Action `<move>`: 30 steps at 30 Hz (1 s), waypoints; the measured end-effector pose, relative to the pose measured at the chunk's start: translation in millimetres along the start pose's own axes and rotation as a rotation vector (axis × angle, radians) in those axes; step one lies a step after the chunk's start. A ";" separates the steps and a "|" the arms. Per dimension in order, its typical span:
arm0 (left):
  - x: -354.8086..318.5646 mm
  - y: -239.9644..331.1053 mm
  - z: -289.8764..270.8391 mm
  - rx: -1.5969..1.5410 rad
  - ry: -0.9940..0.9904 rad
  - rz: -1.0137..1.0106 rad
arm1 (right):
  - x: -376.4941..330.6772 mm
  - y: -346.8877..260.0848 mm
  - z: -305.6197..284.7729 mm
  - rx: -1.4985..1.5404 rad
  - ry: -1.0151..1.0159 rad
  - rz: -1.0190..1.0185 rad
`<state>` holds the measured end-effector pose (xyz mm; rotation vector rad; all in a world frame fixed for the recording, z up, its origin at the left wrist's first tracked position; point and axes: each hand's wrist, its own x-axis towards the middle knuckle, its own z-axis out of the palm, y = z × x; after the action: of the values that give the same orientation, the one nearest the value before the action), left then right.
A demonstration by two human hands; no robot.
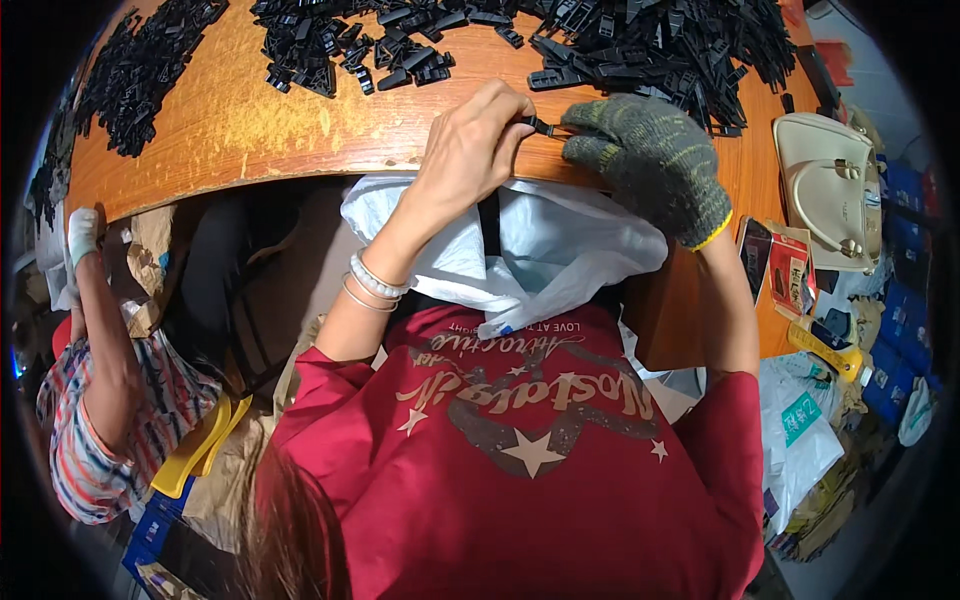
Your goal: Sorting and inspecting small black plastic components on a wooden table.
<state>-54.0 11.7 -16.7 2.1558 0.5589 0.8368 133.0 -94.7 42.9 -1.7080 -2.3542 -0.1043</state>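
Note:
At the near edge of the wooden table (350, 130), my bare left hand (470, 140) pinches one end of a small black plastic part (541, 126) between thumb and fingers. My right hand (648, 155), in a dark grey knitted glove with a yellow cuff, is closed at the part's other end, with thumb and fingertips together. The part's exact kind is too small to tell. Just beyond my hands lies a large heap of black plastic parts (660, 50), some long and clip-like. A looser group of shorter black parts (400, 60) lies to its left.
Another pile of black parts (150, 75) covers the far left. Below the table edge, a white plastic bag (580, 235) spreads over my lap. A cream handbag (825, 190) and a red box (790, 275) sit at right. At left, another person's gloved hand (83, 235) touches the table edge.

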 end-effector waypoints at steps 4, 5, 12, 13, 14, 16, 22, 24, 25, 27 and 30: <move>-1.5 -1.1 0.1 -0.004 0.005 0.024 | 20.1 -11.8 -11.3 -0.047 -0.179 0.081; -2.1 -0.3 -0.8 -0.007 0.002 0.026 | 23.6 -14.7 -12.9 -0.095 -0.302 0.123; -3.0 0.6 0.6 -0.072 -0.008 0.064 | 35.1 -20.4 7.1 0.058 -0.179 0.076; -2.8 0.2 0.7 -0.105 -0.007 0.054 | 39.3 -21.7 5.7 0.020 -0.285 0.143; -3.2 0.6 -0.4 -0.102 -0.005 0.065 | 39.4 -19.5 7.8 0.096 -0.097 0.068; -3.1 0.6 -1.0 -0.096 -0.003 0.073 | 42.5 -19.8 2.3 -0.008 -0.150 0.075; -2.1 0.0 -0.6 -0.047 0.022 0.056 | 17.1 -5.8 8.8 -0.007 -0.034 0.033; -5.0 -0.6 -4.3 -0.030 0.029 0.032 | 0.7 -17.7 13.0 0.282 0.181 0.186; -6.6 1.1 -7.3 -0.196 -0.044 -0.122 | -4.7 -15.2 7.4 0.334 0.162 0.124; -4.9 14.4 -21.2 -0.795 -0.221 -0.454 | -16.2 -33.7 -2.4 0.707 0.164 0.415; -12.3 13.9 -10.5 -1.129 -0.173 -0.478 | -26.6 -39.4 -4.7 1.051 0.155 0.699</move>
<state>-68.3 0.5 -5.5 0.9846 0.3452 0.4861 104.2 -132.9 44.5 -1.6628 -1.1506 0.8937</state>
